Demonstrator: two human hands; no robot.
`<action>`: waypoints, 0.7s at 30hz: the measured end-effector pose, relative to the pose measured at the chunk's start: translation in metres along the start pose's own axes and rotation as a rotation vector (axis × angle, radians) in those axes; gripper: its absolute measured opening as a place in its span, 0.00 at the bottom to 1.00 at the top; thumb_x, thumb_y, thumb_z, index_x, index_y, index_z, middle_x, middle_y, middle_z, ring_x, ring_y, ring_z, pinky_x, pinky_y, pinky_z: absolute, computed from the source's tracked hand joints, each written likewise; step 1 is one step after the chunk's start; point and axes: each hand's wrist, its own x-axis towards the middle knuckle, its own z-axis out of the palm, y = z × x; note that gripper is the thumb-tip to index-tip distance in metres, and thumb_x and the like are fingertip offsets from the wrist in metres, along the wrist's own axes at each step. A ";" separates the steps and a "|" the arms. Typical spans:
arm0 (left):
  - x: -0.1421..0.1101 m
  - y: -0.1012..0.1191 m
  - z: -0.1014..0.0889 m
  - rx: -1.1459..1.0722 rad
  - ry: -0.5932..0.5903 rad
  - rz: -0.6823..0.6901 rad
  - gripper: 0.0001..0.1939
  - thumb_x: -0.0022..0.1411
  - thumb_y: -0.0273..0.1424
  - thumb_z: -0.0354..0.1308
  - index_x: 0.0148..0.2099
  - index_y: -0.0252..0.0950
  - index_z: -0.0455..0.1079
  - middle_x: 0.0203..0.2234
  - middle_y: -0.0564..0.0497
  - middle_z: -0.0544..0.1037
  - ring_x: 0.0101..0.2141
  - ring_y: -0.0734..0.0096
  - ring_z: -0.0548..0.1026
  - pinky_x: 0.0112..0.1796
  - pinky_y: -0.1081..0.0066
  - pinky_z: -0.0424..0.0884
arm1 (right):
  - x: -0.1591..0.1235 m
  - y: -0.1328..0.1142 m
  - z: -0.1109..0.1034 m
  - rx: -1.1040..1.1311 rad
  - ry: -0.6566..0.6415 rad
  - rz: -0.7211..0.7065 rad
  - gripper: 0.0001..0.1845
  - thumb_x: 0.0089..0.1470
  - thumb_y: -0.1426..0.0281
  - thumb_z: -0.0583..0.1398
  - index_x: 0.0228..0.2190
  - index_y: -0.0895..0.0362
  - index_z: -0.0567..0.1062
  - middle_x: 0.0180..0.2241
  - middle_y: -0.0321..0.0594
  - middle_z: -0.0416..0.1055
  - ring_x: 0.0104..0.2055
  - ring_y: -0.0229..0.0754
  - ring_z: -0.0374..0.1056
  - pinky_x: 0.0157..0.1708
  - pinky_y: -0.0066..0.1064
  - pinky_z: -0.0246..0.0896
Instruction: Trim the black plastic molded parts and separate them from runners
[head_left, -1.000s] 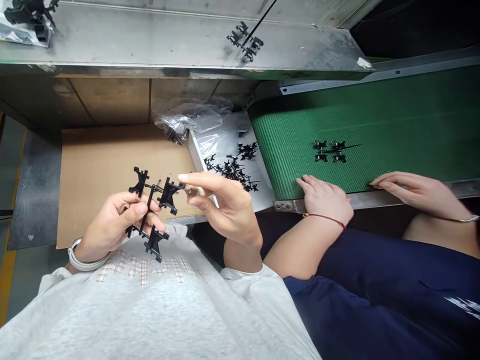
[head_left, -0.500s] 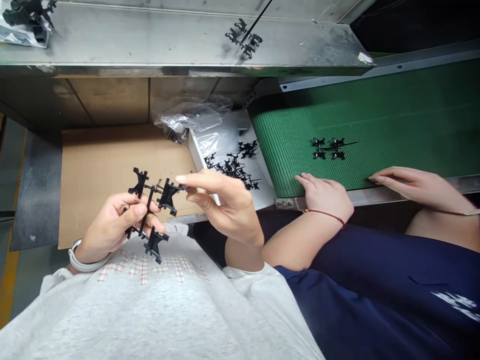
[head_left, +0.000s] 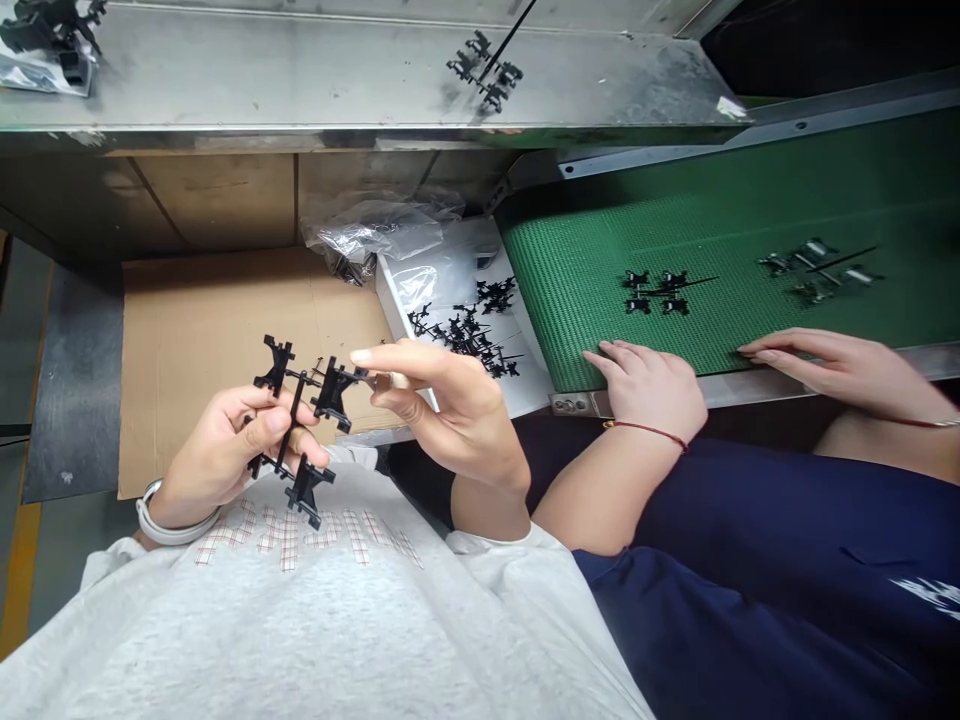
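My left hand [head_left: 217, 445] grips a black plastic sprue [head_left: 291, 425], a central rod with side runners and several bracket-like parts on it. Its thumb and fingers close round the runners near the rod, hiding some of them. My right hand [head_left: 450, 405] pinches the outer end of the upper right part [head_left: 337, 392] between index finger and thumb. Some of its other fingers are curled behind and partly hidden; a pale covering shows on one of them. The sprue is held up in front of my shirt, above a cardboard sheet.
A white tray [head_left: 396, 300] holds several black sprues [head_left: 472, 340], with a clear plastic bag [head_left: 375, 235] behind. On the green conveyor belt [head_left: 570, 250] lie sprues [head_left: 656, 290]. A co-worker's hands [head_left: 652, 385] rest at its near edge. A metal shelf [head_left: 300, 80] crosses the back.
Another black sprue has come into view on the right of the green belt, blurred. My hands and the sprue in them have hardly moved.
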 end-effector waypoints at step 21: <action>0.001 -0.007 -0.004 -0.027 -0.008 0.041 0.17 0.50 0.42 0.71 0.31 0.32 0.77 0.18 0.51 0.80 0.19 0.75 0.77 0.22 0.81 0.74 | -0.003 0.003 0.002 0.228 0.088 0.137 0.05 0.66 0.72 0.53 0.43 0.54 0.67 0.31 0.32 0.71 0.26 0.28 0.66 0.24 0.20 0.62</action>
